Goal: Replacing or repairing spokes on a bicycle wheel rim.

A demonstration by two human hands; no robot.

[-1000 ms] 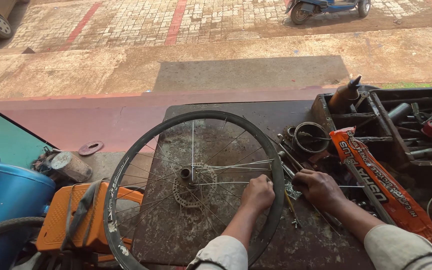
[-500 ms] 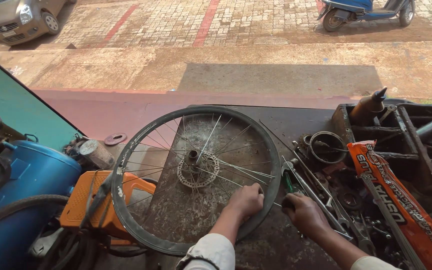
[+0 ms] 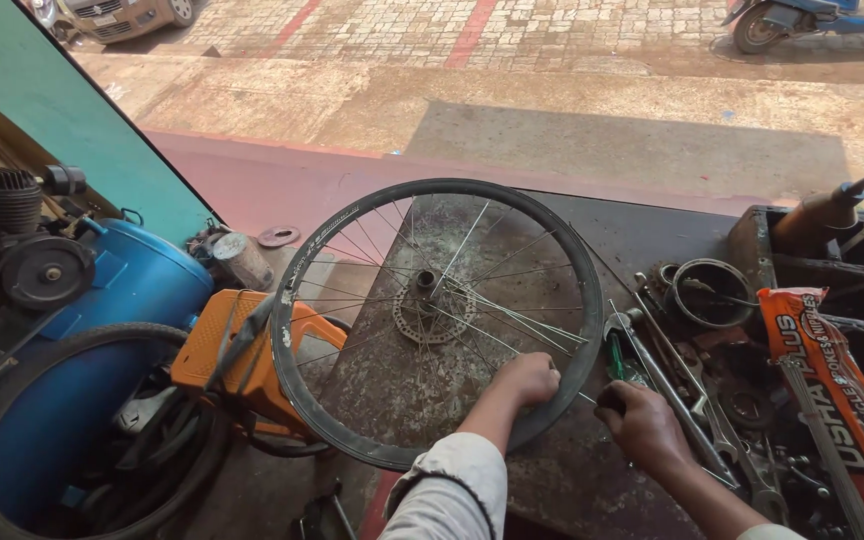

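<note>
A black bicycle wheel rim with thin silver spokes and a hub lies flat on a dark, stained workbench. My left hand reaches inside the rim at its near right side, fingers pinched on a spoke close to the rim. Just outside the rim, my right hand is closed around a dark-handled tool, its tip pointing at the rim where the left hand is.
Wrenches and a green-handled screwdriver lie right of the wheel, beside an orange packet and a tool tray. At left stand a blue compressor, an orange case and a tyre. Paved street beyond.
The view has swung left and down, showing more of the compressor. Both hands stay at the rim's near right side, the left one now gripping a spoke tighter.
</note>
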